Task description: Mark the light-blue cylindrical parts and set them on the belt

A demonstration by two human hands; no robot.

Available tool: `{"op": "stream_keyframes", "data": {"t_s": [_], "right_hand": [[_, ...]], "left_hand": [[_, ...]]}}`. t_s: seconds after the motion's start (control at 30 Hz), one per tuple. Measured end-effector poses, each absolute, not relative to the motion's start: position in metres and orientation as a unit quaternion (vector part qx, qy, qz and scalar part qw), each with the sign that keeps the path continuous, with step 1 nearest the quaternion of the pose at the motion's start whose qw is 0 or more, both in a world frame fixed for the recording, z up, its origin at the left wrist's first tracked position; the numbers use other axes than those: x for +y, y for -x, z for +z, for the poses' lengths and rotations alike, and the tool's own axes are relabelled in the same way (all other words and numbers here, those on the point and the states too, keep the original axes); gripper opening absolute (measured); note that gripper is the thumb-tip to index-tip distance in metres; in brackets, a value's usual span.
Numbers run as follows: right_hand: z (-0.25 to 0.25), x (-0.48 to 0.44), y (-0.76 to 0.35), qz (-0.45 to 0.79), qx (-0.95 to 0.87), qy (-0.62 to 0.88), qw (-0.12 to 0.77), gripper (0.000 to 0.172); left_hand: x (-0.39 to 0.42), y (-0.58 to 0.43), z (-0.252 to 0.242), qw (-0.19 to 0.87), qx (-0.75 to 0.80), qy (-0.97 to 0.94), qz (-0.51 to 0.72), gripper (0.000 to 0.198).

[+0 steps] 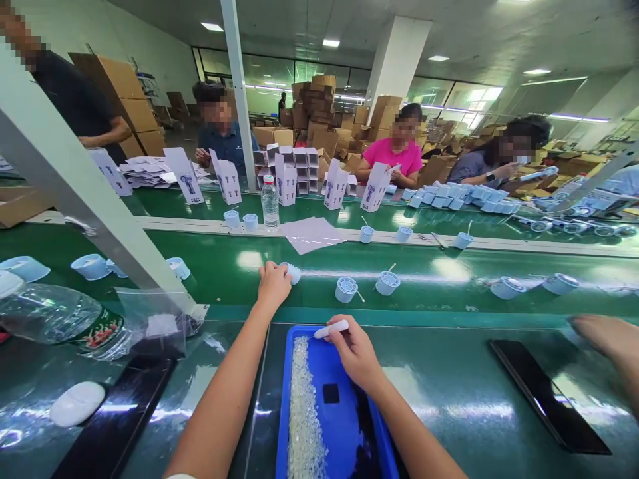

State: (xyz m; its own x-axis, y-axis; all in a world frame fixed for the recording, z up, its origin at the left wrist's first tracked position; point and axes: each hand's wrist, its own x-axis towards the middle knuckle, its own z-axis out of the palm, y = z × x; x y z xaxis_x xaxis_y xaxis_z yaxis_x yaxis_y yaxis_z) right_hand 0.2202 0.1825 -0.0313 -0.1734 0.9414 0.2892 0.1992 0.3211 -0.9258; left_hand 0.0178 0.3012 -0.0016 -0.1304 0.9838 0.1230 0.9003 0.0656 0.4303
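On the green conveyor belt, my left hand has its fingers closed around a light blue round plastic part. My right hand pinches a white pen-like tool, its thin tip pointing left over the far end of a blue tray. Small translucent pieces fill the tray's left side, and a small black square lies in its middle. Two more light blue round parts, a nearer one and another, stand on the belt right of my left hand.
A metal post slants up at left, beside a lying plastic bottle. Dark phones lie at left and right. Another person's hand reaches in at right. Several people sit across the belt, near printed boxes and an upright bottle.
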Motion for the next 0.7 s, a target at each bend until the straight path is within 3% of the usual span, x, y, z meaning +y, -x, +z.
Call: {"op": "stream_keyframes", "data": {"t_s": [0.37, 0.53, 0.7], "right_hand": [[-0.013, 0.177, -0.221, 0.287, -0.738, 0.431, 0.433, 0.012], [-0.009, 0.179, -0.238, 0.156, -0.678, 0.484, 0.531, 0.023], [-0.014, 0.181, -0.247, 0.108, -0.669, 0.511, 0.529, 0.026]], "left_hand": [[0.294, -0.020, 0.017, 0.128, 0.713, -0.658, 0.205, 0.011], [0.295, -0.022, 0.021, 0.140, 0.703, -0.661, 0.223, 0.012], [0.297, -0.023, 0.020, 0.141, 0.693, -0.666, 0.236, 0.012]]}}
